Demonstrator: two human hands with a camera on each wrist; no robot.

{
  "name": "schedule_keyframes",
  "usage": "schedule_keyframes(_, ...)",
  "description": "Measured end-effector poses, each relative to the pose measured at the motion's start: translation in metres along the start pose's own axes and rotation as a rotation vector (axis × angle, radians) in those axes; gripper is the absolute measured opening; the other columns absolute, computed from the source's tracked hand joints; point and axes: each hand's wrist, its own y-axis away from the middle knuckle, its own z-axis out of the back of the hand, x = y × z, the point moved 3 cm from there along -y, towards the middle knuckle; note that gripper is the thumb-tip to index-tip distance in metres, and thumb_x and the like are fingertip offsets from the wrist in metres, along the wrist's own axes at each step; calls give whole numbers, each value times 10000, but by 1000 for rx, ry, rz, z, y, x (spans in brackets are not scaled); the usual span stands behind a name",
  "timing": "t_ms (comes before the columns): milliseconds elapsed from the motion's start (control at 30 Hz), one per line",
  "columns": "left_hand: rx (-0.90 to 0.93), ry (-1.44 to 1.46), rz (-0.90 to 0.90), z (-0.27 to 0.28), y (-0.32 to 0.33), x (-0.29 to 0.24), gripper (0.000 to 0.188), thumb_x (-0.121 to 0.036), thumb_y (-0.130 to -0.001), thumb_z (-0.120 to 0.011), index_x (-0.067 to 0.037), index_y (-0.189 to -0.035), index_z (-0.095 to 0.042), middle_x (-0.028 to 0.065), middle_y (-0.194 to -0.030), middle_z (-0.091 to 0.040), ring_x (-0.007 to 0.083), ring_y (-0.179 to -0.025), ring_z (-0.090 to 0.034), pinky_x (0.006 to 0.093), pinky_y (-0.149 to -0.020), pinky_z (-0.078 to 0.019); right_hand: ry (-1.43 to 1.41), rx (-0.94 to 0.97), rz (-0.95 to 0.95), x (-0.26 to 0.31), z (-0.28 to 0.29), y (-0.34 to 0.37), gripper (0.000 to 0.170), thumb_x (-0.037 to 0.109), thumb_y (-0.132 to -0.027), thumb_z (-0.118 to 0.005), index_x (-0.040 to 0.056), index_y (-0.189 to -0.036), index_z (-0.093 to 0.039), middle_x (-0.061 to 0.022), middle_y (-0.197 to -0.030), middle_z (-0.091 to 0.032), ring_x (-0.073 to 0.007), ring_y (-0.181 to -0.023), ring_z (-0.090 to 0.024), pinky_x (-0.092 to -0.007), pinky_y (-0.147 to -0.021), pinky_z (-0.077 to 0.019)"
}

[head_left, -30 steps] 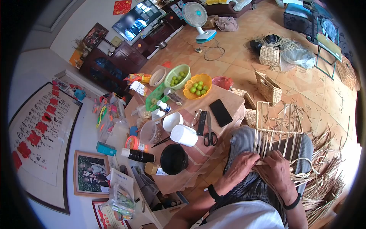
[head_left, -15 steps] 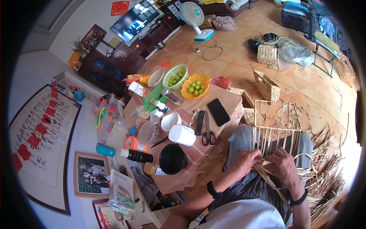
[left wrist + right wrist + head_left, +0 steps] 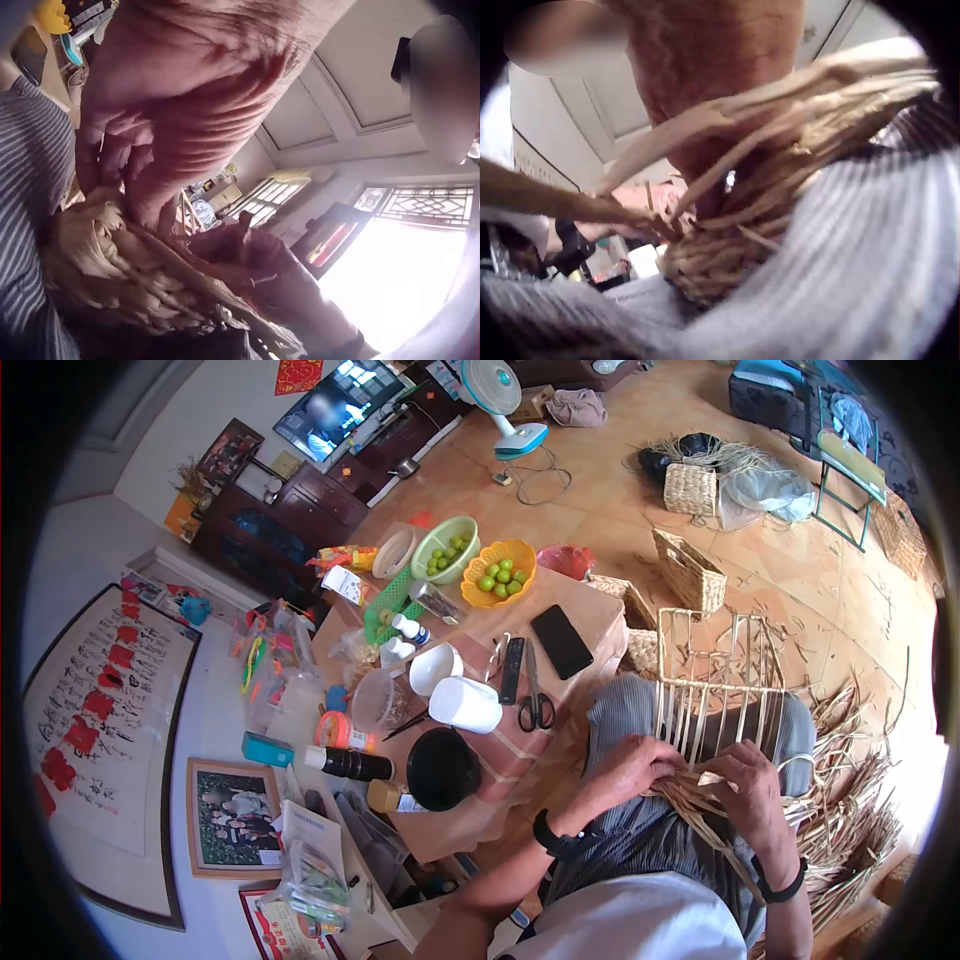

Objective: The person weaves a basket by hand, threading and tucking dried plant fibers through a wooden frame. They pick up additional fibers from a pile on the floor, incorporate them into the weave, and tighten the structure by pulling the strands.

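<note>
On the lap rests a half-woven basket frame (image 3: 720, 688) of thin upright rods, its woven end toward the body. The left hand (image 3: 640, 765) pinches the weave at its left side; in the left wrist view that hand (image 3: 180, 112) bends down over the braided strands (image 3: 120, 270). Across from it, the right hand (image 3: 748, 785) has its thumb and fingers on a pale strip. Loose strips (image 3: 710, 825) hang from the weave between both hands. In the right wrist view long strips (image 3: 727, 112) cross before the right hand (image 3: 720, 52), whose fingertips are hidden.
Left of the lap, a table holds scissors (image 3: 536, 695), a phone (image 3: 562, 642), a white jar (image 3: 465, 704), a black bowl (image 3: 443, 769) and a yellow fruit bowl (image 3: 498, 573). Dry strips (image 3: 850, 810) are heaped at the right; finished baskets (image 3: 690, 572) stand on the floor.
The right hand has risen slightly and moved right, away from the left hand, with a strip at its fingers. More loose strips show between the hands. The head view has shifted a little.
</note>
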Motion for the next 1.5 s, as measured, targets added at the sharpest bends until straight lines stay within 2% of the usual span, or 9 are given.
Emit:
schedule_keyframes(233, 113, -50, -28, 17, -5, -10, 222, -62, -936, -703, -34, -1141, -782, 238, -1036, -759, 375, -938, -757, 407, -809, -579, 396, 51, 56, 34, -51, 10, 410, 222, -730, -860, 42, -1000, -610, -103, -897, -602, -281, -903, -630, -409, -689, -538)
schedule_keyframes(467, 154, 10, -68, 14, -12, 6, 259, -56, -890, -736, -31, -1145, -779, 239, -972, -759, 342, -879, -766, 404, -783, -578, 561, 148, 73, 32, -64, 25, 249, 125, -891, -641, 38, -1112, -569, -123, -935, -578, -285, -943, -604, -413, -700, -527)
schedule_keyframes(800, 162, 70, -53, 10, -15, 14, 266, -40, -867, -732, -38, -1129, -781, 217, -956, -766, 258, -841, -758, 373, -772, -575, 165, 5, 28, 27, -37, 29, 276, 40, -857, -711, 10, -1106, -596, -200, -858, -701, -428, -746, -704, -525, -631, -535)
schedule_keyframes(967, 117, 102, -115, 1, -17, 31, 249, -48, -861, -731, -59, -1100, -797, 167, -939, -788, 208, -821, -748, 353, -766, -572, 100, 279, -230, 15, -36, 60, 181, 116, -890, -709, 40, -1003, -589, -205, -695, -667, -451, -688, -679, -554, -603, -515)
schedule_keyframes(1233, 138, 117, 32, 8, -11, 7, 185, -12, -915, -700, -17, -1077, -791, 178, -908, -778, 220, -829, -771, 344, -758, -576, -239, 348, -239, 26, -13, 71, 152, 76, -950, -691, 2, -1030, -585, -234, -709, -611, -482, -689, -615, -517, -584, -456)
schedule_keyframes(1267, 143, 50, 20, 11, -9, -1, 204, -7, -918, -692, -21, -1098, -786, 185, -939, -777, 250, -857, -773, 357, -770, -580, -234, 345, -205, 27, -13, 72, 177, 124, -987, -691, -16, -1046, -602, -204, -677, -574, -397, -628, -631, -468, -586, -455)
schedule_keyframes(1367, 127, -118, -52, 17, 1, -13, 252, -19, -931, -678, -49, -1161, -776, 196, -1028, -773, 323, -937, -767, 386, -820, -586, -434, 416, -452, 16, -8, 68, 232, 214, -1028, -682, 7, -972, -591, -162, -648, -577, -363, -586, -586, -458, -572, -456)
schedule_keyframes(1400, 108, -153, -102, 16, 5, -10, 261, -39, -939, -682, -70, -1181, -775, 194, -1056, -770, 337, -961, -759, 390, -845, -583, -717, 412, -605, 13, -9, 69, 254, 261, -1066, -662, 16, -1007, -638, -46, -663, -564, -181, -571, -527, -347, -554, -432)
schedule_keyframes(1500, 12, -236, -242, 6, 19, -4, 314, -34, -941, -684, -104, -1237, -762, 172, -1092, -771, 341, -1009, -746, 404, -891, -584, -1066, 432, -788, 18, -3, 62, 254, 278, -1089, -638, 26, -1076, -665, 16, -714, -564, -70, -596, -497, -268, -536, -400)
